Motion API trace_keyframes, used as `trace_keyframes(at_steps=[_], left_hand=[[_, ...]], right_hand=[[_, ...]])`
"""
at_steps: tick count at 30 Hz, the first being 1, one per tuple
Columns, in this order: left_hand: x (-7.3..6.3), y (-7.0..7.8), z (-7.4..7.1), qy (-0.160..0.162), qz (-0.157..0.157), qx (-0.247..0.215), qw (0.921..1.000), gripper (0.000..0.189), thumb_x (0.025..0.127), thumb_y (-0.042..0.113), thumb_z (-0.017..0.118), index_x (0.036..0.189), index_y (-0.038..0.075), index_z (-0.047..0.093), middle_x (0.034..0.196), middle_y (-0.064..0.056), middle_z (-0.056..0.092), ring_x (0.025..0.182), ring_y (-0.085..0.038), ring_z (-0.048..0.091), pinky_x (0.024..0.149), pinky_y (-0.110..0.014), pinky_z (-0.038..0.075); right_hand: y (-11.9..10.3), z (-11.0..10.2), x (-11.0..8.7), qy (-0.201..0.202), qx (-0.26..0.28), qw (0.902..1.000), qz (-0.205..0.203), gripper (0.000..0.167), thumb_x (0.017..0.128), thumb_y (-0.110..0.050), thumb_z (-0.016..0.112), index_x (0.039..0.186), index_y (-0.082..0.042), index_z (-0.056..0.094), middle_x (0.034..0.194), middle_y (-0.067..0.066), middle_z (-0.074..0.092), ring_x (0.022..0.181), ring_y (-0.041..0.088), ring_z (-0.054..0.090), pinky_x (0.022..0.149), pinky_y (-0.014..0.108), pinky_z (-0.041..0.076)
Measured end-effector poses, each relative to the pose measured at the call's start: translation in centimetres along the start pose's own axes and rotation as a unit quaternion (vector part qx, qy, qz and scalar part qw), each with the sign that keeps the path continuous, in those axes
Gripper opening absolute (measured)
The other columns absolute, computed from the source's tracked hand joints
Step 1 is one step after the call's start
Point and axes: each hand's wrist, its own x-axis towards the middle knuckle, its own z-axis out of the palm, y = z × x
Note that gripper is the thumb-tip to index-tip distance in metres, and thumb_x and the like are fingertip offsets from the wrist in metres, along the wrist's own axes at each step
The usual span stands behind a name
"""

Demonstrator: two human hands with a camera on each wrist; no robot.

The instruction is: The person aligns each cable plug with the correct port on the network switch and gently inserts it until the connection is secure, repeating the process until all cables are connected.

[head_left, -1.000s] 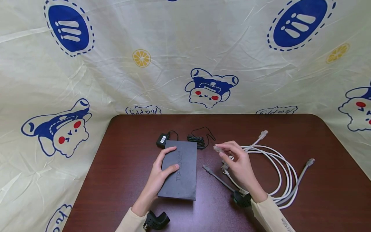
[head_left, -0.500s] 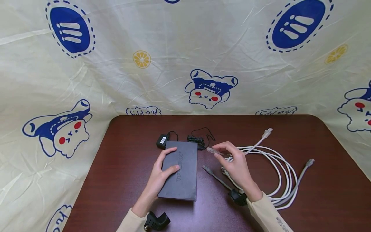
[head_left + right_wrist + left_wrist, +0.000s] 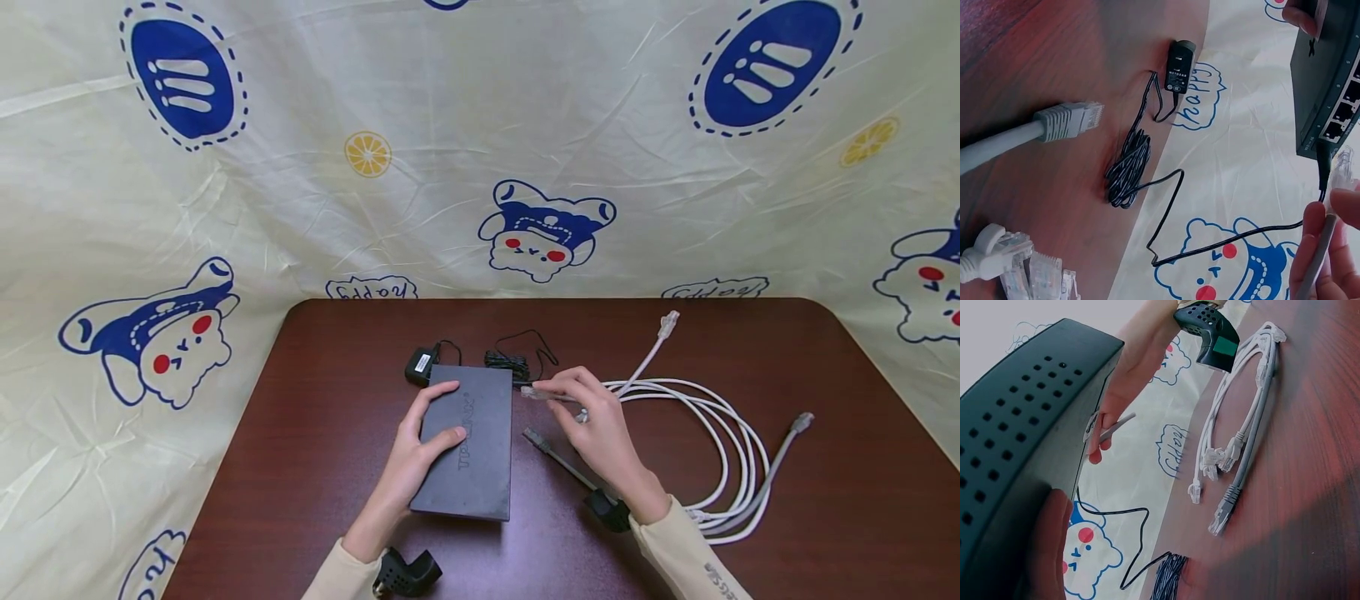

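My left hand [image 3: 408, 458] grips a dark grey network switch [image 3: 483, 467] from its left side, thumb on top, holding it up off the table. In the right wrist view a row of ports [image 3: 1342, 115] shows on its edge, and a black power plug [image 3: 1324, 156] sits in the end beside them. My right hand [image 3: 600, 425] pinches a light grey Ethernet cable [image 3: 1316, 262] just behind its clear plug [image 3: 1342, 169]. That plug points at the ports and stands just short of the switch's right edge.
Coiled white Ethernet cables [image 3: 738, 425] lie right of my right hand. A grey cable's plug [image 3: 534, 437] rests near the switch. Behind it are a black power adapter [image 3: 420, 364] and its bundled cord [image 3: 506, 362]. A printed cloth [image 3: 420, 225] hangs beyond the table.
My right hand has moved left, bringing the Ethernet plug up close to the switch. A loose cable end at the back has shifted with it. My left hand and the switch have stayed nearly still.
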Motion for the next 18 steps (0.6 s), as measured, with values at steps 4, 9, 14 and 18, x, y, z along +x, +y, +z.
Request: trace_keyframes(at_steps=[4, 9, 14, 18], left_hand=[[-0.07, 0.04, 0.0, 0.001, 0.002, -0.002, 1.0, 0.052, 0.086, 0.012, 0.067, 0.134, 0.027, 0.052, 0.125, -0.011, 0.049, 0.099, -0.025, 0.053, 0.082, -0.039, 0.042], [-0.09, 0.07, 0.05, 0.004, 0.004, 0.0, 1.0, 0.052, 0.086, 0.012, 0.068, 0.134, 0.027, 0.052, 0.126, -0.011, 0.049, 0.102, -0.025, 0.051, 0.084, -0.039, 0.041], [-0.04, 0.04, 0.08, 0.003, 0.005, 0.0, 1.0, 0.052, 0.086, 0.012, 0.068, 0.134, 0.027, 0.052, 0.127, -0.01, 0.049, 0.103, -0.026, 0.05, 0.085, -0.039, 0.04], [-0.03, 0.07, 0.11, 0.002, 0.005, -0.005, 1.0, 0.052, 0.086, 0.011, 0.067, 0.134, 0.026, 0.052, 0.127, -0.011, 0.048, 0.103, -0.026, 0.051, 0.085, -0.039, 0.04]], right_hand=[[-0.1, 0.33, 0.09, 0.0, -0.007, 0.9999, -0.01, 0.038, 0.071, 0.017, 0.072, 0.1, -0.008, 0.072, 0.093, 0.0, 0.062, 0.086, 0.015, 0.061, 0.07, 0.025, 0.045], [-0.28, 0.61, 0.17, 0.005, -0.007, 0.9998, -0.02, 0.035, 0.071, 0.016, 0.073, 0.096, -0.007, 0.071, 0.093, 0.0, 0.065, 0.087, 0.017, 0.062, 0.078, 0.021, 0.044], [-0.41, 0.69, 0.27, 0.002, -0.015, 0.9995, -0.028, 0.034, 0.07, 0.017, 0.073, 0.095, -0.007, 0.07, 0.094, 0.001, 0.065, 0.088, 0.017, 0.062, 0.08, 0.021, 0.044], [-0.41, 0.7, 0.29, -0.007, -0.027, 0.999, -0.034, 0.035, 0.071, 0.018, 0.073, 0.095, -0.007, 0.07, 0.094, 0.001, 0.063, 0.089, 0.017, 0.061, 0.078, 0.023, 0.045]])
